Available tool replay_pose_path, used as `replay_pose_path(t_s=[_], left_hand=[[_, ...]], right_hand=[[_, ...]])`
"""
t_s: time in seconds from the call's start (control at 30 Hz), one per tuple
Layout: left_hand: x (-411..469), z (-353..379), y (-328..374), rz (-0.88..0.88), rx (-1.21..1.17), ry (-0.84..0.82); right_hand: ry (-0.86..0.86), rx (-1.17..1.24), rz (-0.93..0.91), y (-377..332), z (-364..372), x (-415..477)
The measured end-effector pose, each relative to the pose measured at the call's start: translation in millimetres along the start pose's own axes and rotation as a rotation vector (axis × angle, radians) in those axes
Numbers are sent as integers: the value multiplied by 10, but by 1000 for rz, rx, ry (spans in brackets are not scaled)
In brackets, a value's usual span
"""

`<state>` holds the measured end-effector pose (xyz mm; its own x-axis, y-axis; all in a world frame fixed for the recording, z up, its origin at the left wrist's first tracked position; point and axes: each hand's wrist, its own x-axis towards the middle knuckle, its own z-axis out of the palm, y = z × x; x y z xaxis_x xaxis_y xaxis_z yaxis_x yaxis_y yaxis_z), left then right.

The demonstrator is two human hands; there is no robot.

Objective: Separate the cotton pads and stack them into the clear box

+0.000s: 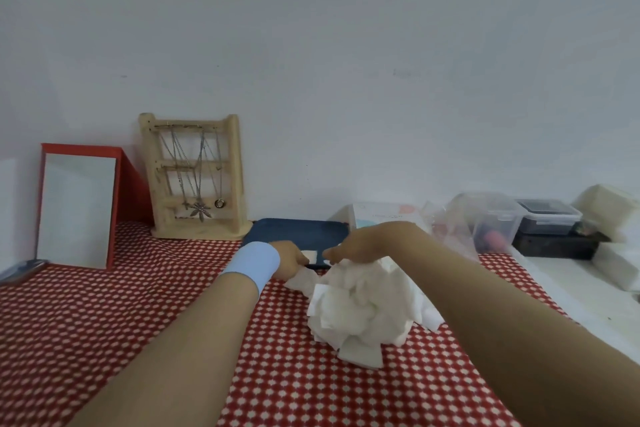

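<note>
A person's two hands meet over a pile of white pads (360,308) heaped on a red checked cloth (138,305). The left hand (291,258), with a pale blue wristband (254,265), lies at the pile's far left edge, its fingers curled toward the right; a few pads show just under it. The right hand (360,246) rests on top of the pile, fingers bent and pointing left. Between the two sets of fingertips sits one small pad (311,256), over a dark blue tray (298,232); blur hides whether either hand pinches it or merely touches it. Against the wall behind stand a red-framed mirror (76,211) and a wooden rack (197,180) hung with chains. Well to the right, off the cloth, a clear tub (491,222) sits under crumpled plastic, beside a dark lidded box (550,218).
</note>
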<state>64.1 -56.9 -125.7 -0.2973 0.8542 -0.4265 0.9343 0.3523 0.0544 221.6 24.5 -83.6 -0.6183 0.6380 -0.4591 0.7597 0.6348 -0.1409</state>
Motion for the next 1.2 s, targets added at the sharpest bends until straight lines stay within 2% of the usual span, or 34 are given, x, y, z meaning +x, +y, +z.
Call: replay_pose_path(t_s=[0.1, 0.27, 0.37, 0.43, 0.5, 0.57, 0.63, 0.7, 0.8, 0.83, 0.9, 0.97, 1.03, 1.1, 1.13, 1.2], left_hand=[[128, 42, -79, 36, -9, 89], [136, 98, -149, 42, -161, 177], [164, 112, -168, 22, -264, 301], [159, 101, -98, 28, -256, 265], [135, 99, 13, -5, -192, 127], [171, 134, 103, -52, -167, 84], [243, 180, 119, -92, -175, 157], [282, 202, 84, -118, -291, 260], [165, 57, 66, -53, -456, 481], [97, 1, 59, -16, -490, 485], [-54, -83, 72, 23, -455, 304], [-128, -80, 92, 15, -281, 115], [-166, -113, 154, 38, -281, 161], [-171, -189, 277, 113, -448, 287], [-169, -226, 363, 166, -560, 265], [-169, -210, 565, 271, -681, 104]], right_hand=[[-38, 18, 17, 28, 44, 29], [70, 37, 1, 186, 11, 41], [114, 135, -44, 319, -68, -66], [109, 147, -21, 393, -54, -156], [69, 99, 24, 440, 64, -197], [67, 71, 47, 463, 234, -205], [125, 46, 54, 474, 335, -194], [197, -38, 32, 499, 343, -167], [362, -100, -86, 505, 258, -162], [381, -61, -121, 481, 227, -157], [301, -25, -173, 394, 201, -154], [135, -68, -136, 329, 270, -71], [72, -77, -36, 365, 328, -25], [138, 69, -38, 477, 314, -85], [189, 149, -103, 546, 291, -140], [292, 272, -160, 688, 269, -216]])
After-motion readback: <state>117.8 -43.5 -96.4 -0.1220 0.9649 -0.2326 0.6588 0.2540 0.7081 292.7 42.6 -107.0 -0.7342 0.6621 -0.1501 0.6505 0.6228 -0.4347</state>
